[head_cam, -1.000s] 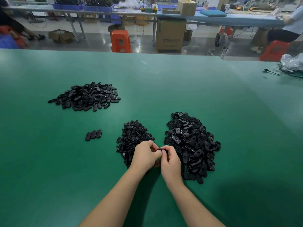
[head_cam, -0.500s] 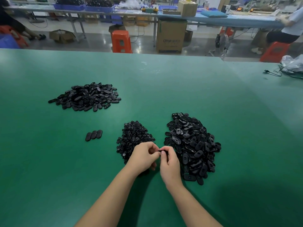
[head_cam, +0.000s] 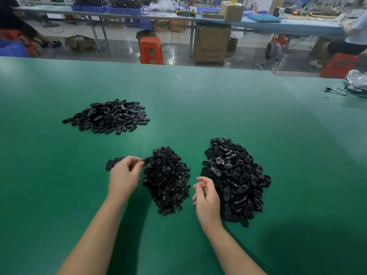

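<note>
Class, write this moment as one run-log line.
left hand pinches black piece | right hand empty | row of pieces beside left hand

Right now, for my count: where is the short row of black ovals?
Head view, left of centre: the row lies by the left hand, left of the small-parts pile.

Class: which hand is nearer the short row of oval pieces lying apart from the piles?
Left. The left hand partly covers the row; the right hand sits across the middle pile from it.
</note>
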Demonstrator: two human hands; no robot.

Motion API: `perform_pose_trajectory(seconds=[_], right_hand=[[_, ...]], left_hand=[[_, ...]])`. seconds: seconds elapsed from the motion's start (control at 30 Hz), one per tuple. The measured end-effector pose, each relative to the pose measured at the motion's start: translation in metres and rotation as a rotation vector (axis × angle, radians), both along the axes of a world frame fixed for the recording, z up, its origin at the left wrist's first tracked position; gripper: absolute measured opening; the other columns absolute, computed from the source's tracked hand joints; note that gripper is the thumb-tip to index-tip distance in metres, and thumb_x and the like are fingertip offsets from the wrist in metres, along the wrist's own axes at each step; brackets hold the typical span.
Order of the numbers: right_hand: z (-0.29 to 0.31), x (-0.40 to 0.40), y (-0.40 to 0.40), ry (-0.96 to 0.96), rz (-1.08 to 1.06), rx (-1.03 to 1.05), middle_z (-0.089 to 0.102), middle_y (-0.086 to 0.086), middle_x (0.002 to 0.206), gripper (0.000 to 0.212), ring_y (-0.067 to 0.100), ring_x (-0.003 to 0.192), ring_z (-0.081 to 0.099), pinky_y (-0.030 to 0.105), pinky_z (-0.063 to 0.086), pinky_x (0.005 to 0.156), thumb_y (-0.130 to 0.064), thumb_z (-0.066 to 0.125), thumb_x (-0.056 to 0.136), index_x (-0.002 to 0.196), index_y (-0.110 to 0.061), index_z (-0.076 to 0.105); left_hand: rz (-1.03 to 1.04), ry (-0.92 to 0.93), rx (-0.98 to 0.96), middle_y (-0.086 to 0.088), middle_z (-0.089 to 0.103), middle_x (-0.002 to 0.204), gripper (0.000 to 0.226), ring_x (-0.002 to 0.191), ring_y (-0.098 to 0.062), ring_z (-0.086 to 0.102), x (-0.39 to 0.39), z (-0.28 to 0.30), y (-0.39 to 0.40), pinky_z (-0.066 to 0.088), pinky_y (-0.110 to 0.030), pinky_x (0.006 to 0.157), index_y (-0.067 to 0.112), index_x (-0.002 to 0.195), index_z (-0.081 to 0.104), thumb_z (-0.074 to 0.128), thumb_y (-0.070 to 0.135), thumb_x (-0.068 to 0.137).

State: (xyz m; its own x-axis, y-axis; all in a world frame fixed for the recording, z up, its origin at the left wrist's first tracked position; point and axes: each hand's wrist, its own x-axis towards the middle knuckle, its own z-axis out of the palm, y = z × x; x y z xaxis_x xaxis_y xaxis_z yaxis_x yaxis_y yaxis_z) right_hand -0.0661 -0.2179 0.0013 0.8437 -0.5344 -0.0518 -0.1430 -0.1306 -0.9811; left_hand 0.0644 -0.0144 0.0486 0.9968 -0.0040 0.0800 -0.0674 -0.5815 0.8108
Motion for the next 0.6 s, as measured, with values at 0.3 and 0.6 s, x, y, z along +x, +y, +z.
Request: perform_pose_trajectory(seconds=[0.3,0.6], right_hand=[[0.002,0.0,0.001,0.022,0.002,-0.034,0.065,0.0,0.085,0.014,0.007,0.063,0.055,0.03,0.049,0.061,-0.016,0.052,0.103,0.103,-0.026,0.061],[0.002,0.0,0.003,0.042,0.006,-0.089,0.066,0.0,0.086,0.016,0.013,0.07,0.059,0.034,0.05,0.063,-0.015,0.052,0.103,0.097,-0.027,0.062]], left_hand=[[0.414,0.129,0.019,-0.002,0.069,0.078,0.017,0.059,-0.019,0.068,0.036,-0.026,0.098,0.048,-0.027,0.058,0.008,0.111,0.07,0.062,0.011,0.096],[0.36,0.066,0.309,-0.014,0.073,0.108,0.023,0.09,-0.033,0.065,0.039,-0.026,0.098,0.053,-0.039,0.077,0.008,0.115,0.069,0.062,0.021,0.097]])
